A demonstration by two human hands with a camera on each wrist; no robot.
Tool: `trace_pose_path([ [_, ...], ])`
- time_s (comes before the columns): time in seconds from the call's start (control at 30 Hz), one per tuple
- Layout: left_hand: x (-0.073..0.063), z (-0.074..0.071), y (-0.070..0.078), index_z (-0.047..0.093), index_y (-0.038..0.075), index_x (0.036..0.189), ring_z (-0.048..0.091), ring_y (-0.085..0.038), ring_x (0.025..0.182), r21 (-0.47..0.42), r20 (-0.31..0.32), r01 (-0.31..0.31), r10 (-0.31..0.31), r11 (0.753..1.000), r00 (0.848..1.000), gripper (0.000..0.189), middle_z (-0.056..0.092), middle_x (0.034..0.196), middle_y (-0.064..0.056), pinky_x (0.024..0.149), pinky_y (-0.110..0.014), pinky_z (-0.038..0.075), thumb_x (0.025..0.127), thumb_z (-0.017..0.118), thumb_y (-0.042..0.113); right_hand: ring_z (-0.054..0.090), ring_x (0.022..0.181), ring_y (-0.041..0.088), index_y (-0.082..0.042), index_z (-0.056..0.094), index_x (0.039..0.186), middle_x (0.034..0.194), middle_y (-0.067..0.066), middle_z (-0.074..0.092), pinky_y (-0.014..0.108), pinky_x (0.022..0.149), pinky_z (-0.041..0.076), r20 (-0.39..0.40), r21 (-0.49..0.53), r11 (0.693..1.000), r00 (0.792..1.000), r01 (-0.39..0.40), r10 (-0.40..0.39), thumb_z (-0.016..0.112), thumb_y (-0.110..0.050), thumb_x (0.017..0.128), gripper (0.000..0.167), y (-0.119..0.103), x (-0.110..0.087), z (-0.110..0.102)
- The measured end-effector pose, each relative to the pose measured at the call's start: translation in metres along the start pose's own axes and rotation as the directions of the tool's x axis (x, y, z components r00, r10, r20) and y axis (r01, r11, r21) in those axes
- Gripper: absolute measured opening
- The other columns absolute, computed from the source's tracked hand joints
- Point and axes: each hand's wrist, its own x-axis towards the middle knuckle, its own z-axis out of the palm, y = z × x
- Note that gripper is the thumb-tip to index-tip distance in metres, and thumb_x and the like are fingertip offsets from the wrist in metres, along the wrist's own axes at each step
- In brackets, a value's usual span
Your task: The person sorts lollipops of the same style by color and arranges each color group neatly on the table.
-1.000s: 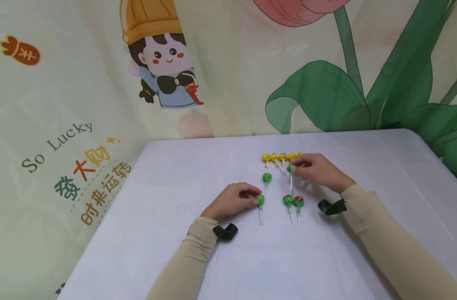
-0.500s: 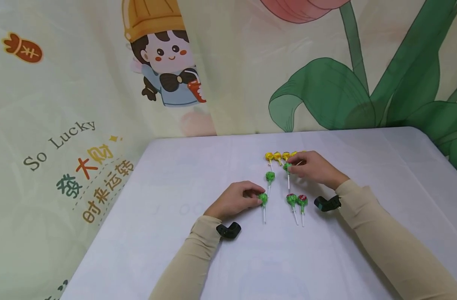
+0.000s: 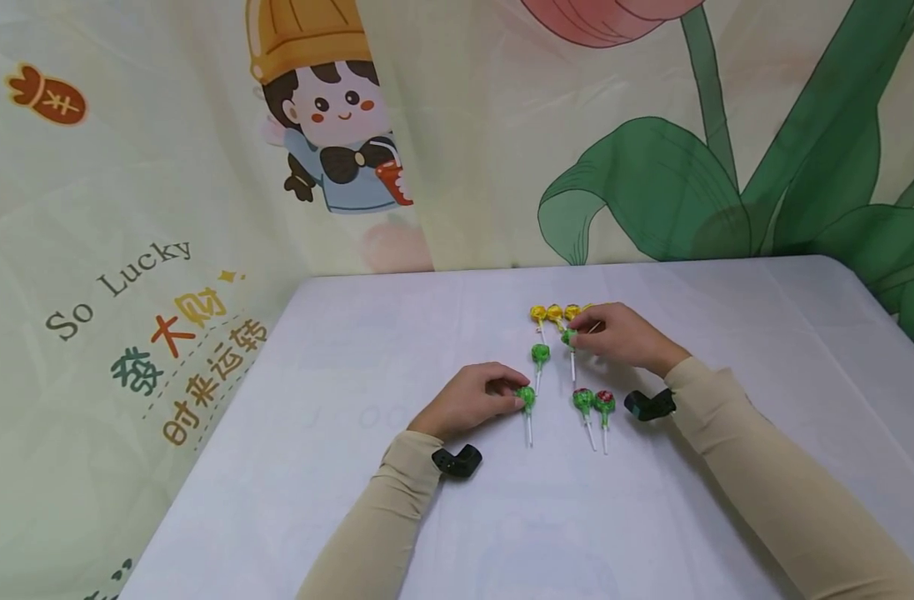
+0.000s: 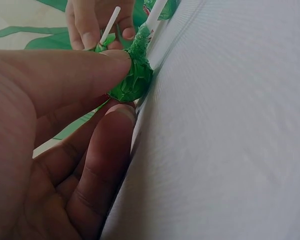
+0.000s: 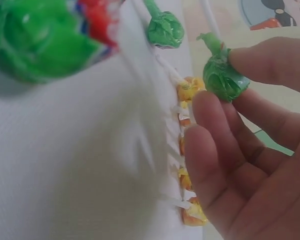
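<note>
My left hand [image 3: 467, 400] pinches the wrapped head of a green lollipop [image 3: 526, 398] between thumb and fingers, low against the white table; its stick points toward me. Seen from the left wrist, the thumb lies over the green wrapper [image 4: 135, 82]. My right hand [image 3: 625, 337] holds another green lollipop [image 3: 569, 338] by its head, stick hanging down; the right wrist view shows this lollipop [image 5: 222, 77] apart from the tabletop. Between the two hands lies a third green lollipop [image 3: 541, 354]. Part of the yellow row is hidden behind my right hand.
Several yellow lollipops [image 3: 554, 312] lie in a row toward the far side of the white table [image 3: 337, 350]. Two green lollipops with red tops [image 3: 583, 400] lie side by side nearer me. A printed cloth [image 3: 471, 167] hangs behind the table.
My right hand has moved a little left with its green lollipop, passing in front of the yellow row. The left hand keeps its place on its lollipop. The head view has shifted slightly.
</note>
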Motion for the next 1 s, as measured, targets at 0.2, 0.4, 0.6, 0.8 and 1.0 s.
trace_pose_path([
  [0.2, -0.001, 0.0, 0.0, 0.072, 0.029, 0.114, 0.061, -0.011, 0.091, 0.006, 0.002, 0.009, -0.009, 1.0, 1.0, 0.024, 0.067, 0.098, 0.008, 0.084, -0.032, 0.05, 0.09, 0.077, 0.027, 0.057, 0.095, 0.025, -0.005, 0.07, 0.121, 0.107, 0.008, 0.064, 0.034, 0.075, 0.051, -0.022, -0.083, 0.996, 0.999, 0.033, -0.035, 0.071, -0.022, 0.094, 0.032, 0.003, 0.003, 0.005],
  [0.4, -0.001, 0.0, 0.0, 0.073, 0.03, 0.113, 0.061, -0.011, 0.091, 0.003, -0.002, 0.009, -0.009, 1.0, 1.0, 0.024, 0.067, 0.097, 0.008, 0.083, -0.033, 0.05, 0.09, 0.077, 0.028, 0.058, 0.091, 0.023, -0.004, 0.07, 0.12, 0.104, 0.007, 0.066, 0.035, 0.074, 0.049, -0.009, -0.117, 0.991, 0.998, 0.063, -0.064, 0.071, -0.021, 0.093, 0.032, 0.002, 0.003, 0.007],
  [0.6, -0.001, 0.0, 0.0, 0.073, 0.029, 0.113, 0.062, -0.011, 0.091, -0.002, -0.001, 0.006, -0.006, 1.0, 1.0, 0.023, 0.068, 0.097, 0.009, 0.084, -0.033, 0.05, 0.09, 0.077, 0.027, 0.058, 0.093, 0.023, -0.003, 0.069, 0.119, 0.106, 0.007, 0.067, 0.035, 0.077, 0.05, 0.012, -0.11, 0.99, 0.997, 0.082, -0.081, 0.071, -0.019, 0.094, 0.03, 0.0, 0.003, 0.009],
  [0.8, -0.002, 0.0, 0.001, 0.073, 0.029, 0.113, 0.062, -0.011, 0.09, -0.011, 0.002, 0.006, -0.006, 1.0, 1.0, 0.023, 0.068, 0.097, 0.008, 0.084, -0.032, 0.05, 0.09, 0.077, 0.026, 0.058, 0.095, 0.024, -0.003, 0.069, 0.117, 0.106, 0.007, 0.068, 0.036, 0.081, 0.05, 0.023, -0.118, 0.991, 0.998, 0.068, -0.066, 0.07, -0.018, 0.094, 0.028, -0.003, 0.003, 0.013],
  [1.0, -0.002, -0.001, 0.001, 0.073, 0.03, 0.113, 0.062, -0.012, 0.09, -0.008, 0.006, 0.011, -0.011, 1.0, 1.0, 0.022, 0.068, 0.097, 0.008, 0.083, -0.033, 0.05, 0.091, 0.076, 0.029, 0.057, 0.095, 0.024, -0.004, 0.069, 0.116, 0.105, 0.006, 0.067, 0.037, 0.083, 0.05, 0.048, -0.134, 0.99, 0.998, 0.053, -0.047, 0.071, -0.017, 0.093, 0.027, -0.006, 0.005, 0.015],
])
